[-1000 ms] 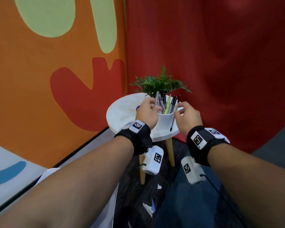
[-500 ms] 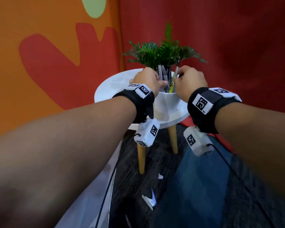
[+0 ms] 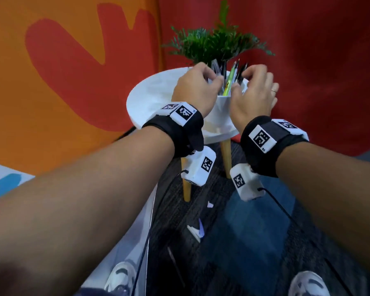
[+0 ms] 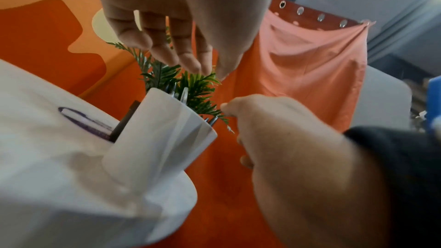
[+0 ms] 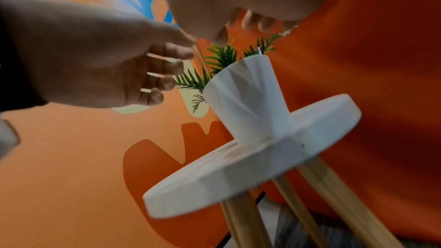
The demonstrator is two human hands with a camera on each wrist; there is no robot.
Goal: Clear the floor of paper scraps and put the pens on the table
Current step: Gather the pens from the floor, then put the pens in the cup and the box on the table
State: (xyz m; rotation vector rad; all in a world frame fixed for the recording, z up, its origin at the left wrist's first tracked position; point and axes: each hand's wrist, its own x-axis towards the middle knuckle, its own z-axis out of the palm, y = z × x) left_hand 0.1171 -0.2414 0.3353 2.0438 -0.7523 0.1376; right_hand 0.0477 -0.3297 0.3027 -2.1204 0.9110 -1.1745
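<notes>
- Left hand (image 3: pixel 195 88) and right hand (image 3: pixel 253 90) either side of pens (image 3: pixel 230 79) in cup (image 3: pixel 221 107), fingers loose, gripping nothing.
- Scraps (image 3: pixel 195 230) on floor.

One table (image 3: pixel 154 97), one cup (image 3: pixel 220 107), one plant (image 3: pixel 212 43) — two hands (image 3: pixel 192 88).

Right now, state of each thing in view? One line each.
left hand: above the cup's left rim, fingers loosely curled, holding nothing.
right hand: above the cup's right rim, fingers relaxed, holding nothing.
pens: standing bunched in the cup, tips up.
white cup: upright on the table.
table: standing, with the cup and plant on it.
paper scraps: lying on the floor.
plant: upright behind the cup.
</notes>
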